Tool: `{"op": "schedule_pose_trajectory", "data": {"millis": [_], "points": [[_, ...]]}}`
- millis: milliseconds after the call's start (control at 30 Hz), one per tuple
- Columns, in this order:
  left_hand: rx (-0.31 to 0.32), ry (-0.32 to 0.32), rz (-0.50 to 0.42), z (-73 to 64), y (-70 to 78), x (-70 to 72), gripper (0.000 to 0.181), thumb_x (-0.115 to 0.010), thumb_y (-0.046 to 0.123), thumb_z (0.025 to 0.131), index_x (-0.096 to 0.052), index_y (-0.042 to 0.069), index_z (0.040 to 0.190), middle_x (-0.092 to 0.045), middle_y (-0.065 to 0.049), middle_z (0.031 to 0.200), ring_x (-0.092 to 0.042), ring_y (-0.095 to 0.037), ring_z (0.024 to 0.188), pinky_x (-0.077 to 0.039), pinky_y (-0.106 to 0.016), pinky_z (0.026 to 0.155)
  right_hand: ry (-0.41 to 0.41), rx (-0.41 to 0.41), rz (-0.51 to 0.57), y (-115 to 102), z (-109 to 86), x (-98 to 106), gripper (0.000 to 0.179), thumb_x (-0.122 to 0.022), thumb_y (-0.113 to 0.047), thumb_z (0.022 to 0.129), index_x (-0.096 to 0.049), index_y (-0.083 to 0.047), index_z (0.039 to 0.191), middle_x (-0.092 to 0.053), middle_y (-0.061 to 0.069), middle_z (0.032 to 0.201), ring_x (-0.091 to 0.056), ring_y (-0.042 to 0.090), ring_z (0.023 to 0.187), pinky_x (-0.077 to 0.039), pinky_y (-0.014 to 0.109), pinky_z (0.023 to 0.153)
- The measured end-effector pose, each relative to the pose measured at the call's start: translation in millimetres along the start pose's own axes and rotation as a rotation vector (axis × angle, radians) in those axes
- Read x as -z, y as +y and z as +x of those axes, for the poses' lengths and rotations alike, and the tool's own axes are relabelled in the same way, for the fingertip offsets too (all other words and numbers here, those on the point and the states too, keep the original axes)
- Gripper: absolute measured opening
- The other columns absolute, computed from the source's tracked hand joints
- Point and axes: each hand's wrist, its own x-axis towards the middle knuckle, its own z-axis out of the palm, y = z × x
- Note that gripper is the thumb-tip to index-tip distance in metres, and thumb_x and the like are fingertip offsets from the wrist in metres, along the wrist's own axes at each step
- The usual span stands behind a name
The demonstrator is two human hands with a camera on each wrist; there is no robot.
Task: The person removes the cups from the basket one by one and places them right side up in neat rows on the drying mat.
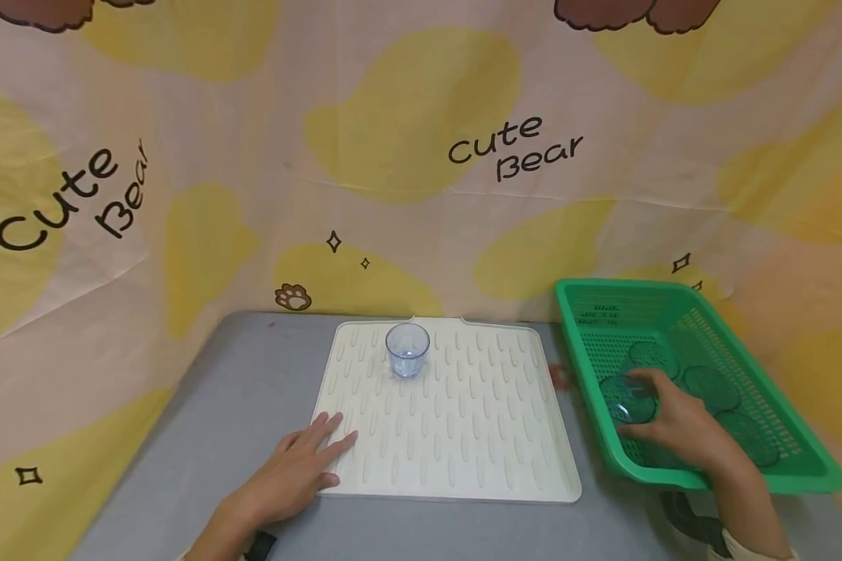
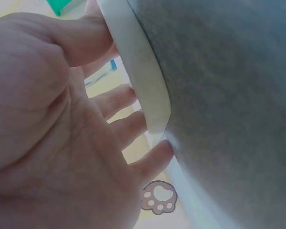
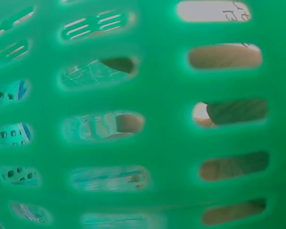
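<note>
My right hand [image 1: 684, 421] reaches into the green basket [image 1: 702, 481], its thumb and fingers curved round a clear drinking glass [image 1: 624, 401] near the basket's left wall. Several other clear glasses [image 1: 747, 436] stand around it inside. In the right wrist view the basket's slotted wall [image 3: 162, 143] hides most of the hand and glass. My left hand [image 1: 291, 475] rests with spread fingers on the lower left edge of the white ridged mat [image 1: 456, 467]. One bluish clear glass [image 1: 407, 354] stands upright on that mat, near its back edge.
A grey table [image 1: 217, 405] carries the mat and basket. Behind it hangs a patterned cloth [image 1: 393, 156] with yellow patches and lettering. The basket's raised rim [image 1: 582, 374] runs close to the mat's right side.
</note>
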Motion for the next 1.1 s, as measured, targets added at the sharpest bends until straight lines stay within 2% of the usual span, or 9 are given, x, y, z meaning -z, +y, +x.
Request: {"op": "schedule_pose_trajectory", "data": {"millis": [300, 467, 667, 733, 800, 900, 967, 1033, 1100], "points": [[0.038, -0.019, -0.039, -1.5, -2.2, -0.2, 0.062, -0.068, 0.029, 0.092, -0.045, 0.028, 0.150, -0.030, -0.008, 0.164, -0.021, -0.034, 0.153, -0.027, -0.060, 0.113, 0.051, 0.018, 0.082, -3, -0.4, 4, 0.098, -0.084, -0.040, 0.079, -0.030, -0.004, 0.152, -0.051, 0.027, 0.141, -0.049, 0.049, 0.125, -0.045, 0.063, 0.087], [0.026, -0.010, -0.032, -0.8, -2.5, 0.6, 0.061, -0.067, 0.029, 0.093, -0.045, 0.027, 0.150, -0.030, -0.008, 0.164, -0.021, -0.034, 0.153, -0.027, -0.059, 0.113, 0.047, -0.026, 0.111, -4, 0.8, 9, 0.100, -0.081, -0.044, 0.082, -0.026, -0.009, 0.157, -0.049, 0.029, 0.142, -0.045, 0.050, 0.128, -0.043, 0.064, 0.089], [0.015, -0.003, -0.003, 0.7, -2.2, 1.0, 0.062, -0.068, 0.030, 0.092, -0.046, 0.026, 0.150, -0.031, -0.008, 0.163, -0.023, -0.035, 0.152, -0.028, -0.060, 0.112, 0.071, -0.075, 0.131, -4, -0.8, 12, 0.097, -0.082, -0.044, 0.081, -0.029, -0.013, 0.156, -0.046, 0.028, 0.142, -0.050, 0.044, 0.119, -0.048, 0.045, 0.080], [0.017, -0.002, -0.003, 1.0, -2.0, 1.1, 0.062, -0.068, 0.030, 0.092, -0.046, 0.026, 0.149, -0.032, -0.009, 0.163, -0.023, -0.035, 0.152, -0.027, -0.060, 0.112, 0.091, -0.071, 0.132, -3, -1.1, 12, 0.096, -0.082, -0.043, 0.080, -0.031, -0.014, 0.156, -0.047, 0.025, 0.142, -0.052, 0.034, 0.115, -0.047, 0.037, 0.076], [0.020, -0.001, -0.004, 1.2, -2.1, 1.0, 0.062, -0.069, 0.030, 0.091, -0.047, 0.026, 0.149, -0.032, -0.008, 0.163, -0.023, -0.034, 0.152, -0.027, -0.060, 0.113, 0.112, -0.057, 0.138, -2, -1.4, 12, 0.094, -0.082, -0.042, 0.080, -0.032, -0.015, 0.155, -0.048, 0.021, 0.142, -0.053, 0.015, 0.112, -0.047, 0.027, 0.074], [0.021, -0.002, -0.001, 1.5, -2.5, 0.7, 0.062, -0.069, 0.030, 0.091, -0.047, 0.026, 0.149, -0.032, -0.008, 0.163, -0.023, -0.034, 0.152, -0.028, -0.060, 0.113, 0.140, -0.028, 0.153, 0, -1.6, 12, 0.090, -0.083, -0.039, 0.081, -0.035, -0.015, 0.153, -0.048, 0.017, 0.143, -0.044, -0.012, 0.104, -0.044, 0.015, 0.074], [0.023, -0.005, 0.003, 1.6, -2.7, 0.4, 0.062, -0.068, 0.031, 0.092, -0.047, 0.027, 0.149, -0.031, -0.007, 0.163, -0.023, -0.034, 0.153, -0.028, -0.059, 0.113, 0.146, -0.018, 0.166, 0, -1.7, 11, 0.089, -0.083, -0.037, 0.081, -0.036, -0.015, 0.153, -0.047, 0.017, 0.143, -0.039, -0.021, 0.099, -0.042, 0.010, 0.075], [0.024, -0.006, 0.007, 1.7, -2.8, 0.0, 0.062, -0.069, 0.031, 0.091, -0.047, 0.027, 0.149, -0.032, -0.007, 0.163, -0.023, -0.034, 0.153, -0.028, -0.059, 0.113, 0.135, -0.021, 0.173, -1, -1.7, 12, 0.090, -0.082, -0.038, 0.082, -0.034, -0.015, 0.154, -0.046, 0.019, 0.144, -0.046, -0.014, 0.104, -0.044, 0.009, 0.075], [0.025, -0.005, 0.008, 1.6, -2.6, -0.1, 0.062, -0.069, 0.031, 0.091, -0.047, 0.027, 0.149, -0.032, -0.007, 0.163, -0.023, -0.033, 0.153, -0.028, -0.059, 0.113, 0.115, -0.033, 0.173, -2, -1.5, 12, 0.092, -0.082, -0.039, 0.082, -0.032, -0.015, 0.155, -0.045, 0.021, 0.145, -0.056, 0.005, 0.113, -0.046, 0.013, 0.074]]}}
